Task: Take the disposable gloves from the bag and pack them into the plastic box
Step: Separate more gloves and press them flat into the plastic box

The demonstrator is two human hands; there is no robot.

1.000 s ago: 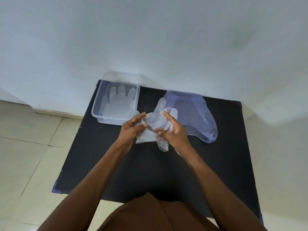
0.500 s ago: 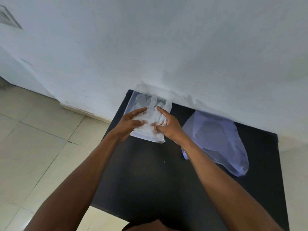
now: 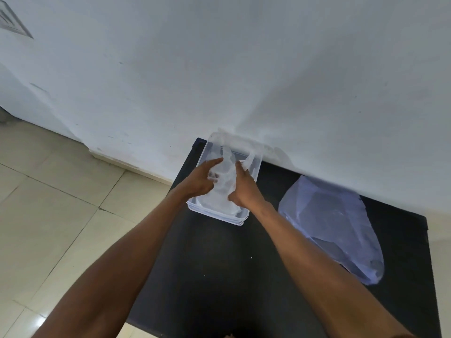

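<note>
Both bare forearms reach up from the bottom edge of the view toward twelve o'clock and meet over the clear plastic box (image 3: 219,211), which sits on the black table (image 3: 219,276) with its far end against the white wall (image 3: 244,69). The left hand (image 3: 200,181) comes in from seven o'clock, palm down, its fingers curled down onto a thin translucent glove (image 3: 225,184). The right hand (image 3: 244,191) comes in from five o'clock, thumb pointed back toward the box's near rim, fingers bent onto the same glove from the three o'clock side. Both hands are pressed on the glove, which lies inside the box (one of its fingers sticks up past the right hand toward the box's far wall). Whether either hand truly pinches the film or only presses it flat cannot be told, since the fingertips are buried in the glove material. How many gloves lie in the box is hard to make out; the layers blur into one pale mass. At three o'clock from the box, apart from it, a pale bluish plastic bag (image 3: 336,228) lies slumped on the table; what it holds cannot be made out. No writing or label is legible on the box or the bag. Beige floor tiles (image 3: 61,215) fill the nine o'clock side.
</note>
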